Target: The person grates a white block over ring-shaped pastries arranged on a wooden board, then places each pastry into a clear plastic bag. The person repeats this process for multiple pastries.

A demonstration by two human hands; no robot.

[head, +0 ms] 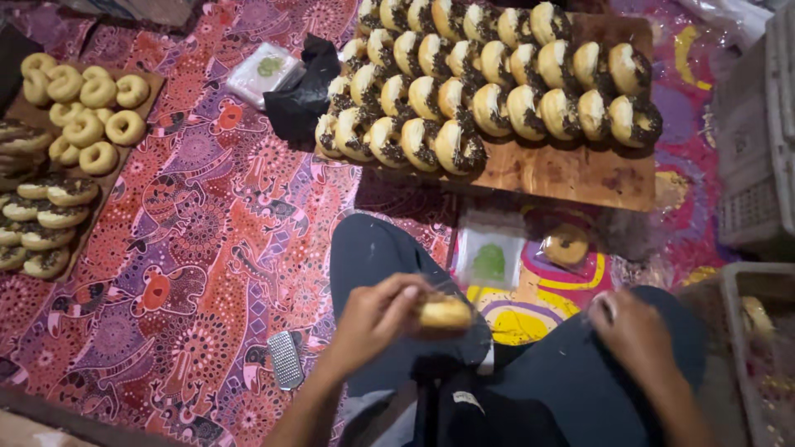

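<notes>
- Left hand point(377, 314) pinching a plain golden doughnut point(445, 312) by its near edge, fingers curled tight round it, held up over the dark-trousered lap point(530, 389).
- Right hand point(638, 331) off to the side of that grip, resting on the knee, fingers loosely bent; can't tell if anything's in it, too blurry.
- Just beyond the held doughnut: stack of clear plastic bags point(490, 257) with a green mark, plus one already bagged doughnut point(566, 246) beside it.
- Further out past the grip: wooden board point(571, 174) packed with rows of chocolate-sprinkled doughnuts point(489, 108).
- Way off to the left-hand side: another board point(141, 83) with plain ring doughnuts point(87, 108) and some filled ones.
- Small metal grater point(286, 359) lying on the patterned red cloth point(190, 273), down beside the left forearm.
- Grey plastic crate point(758, 331) right next to the right hand.
</notes>
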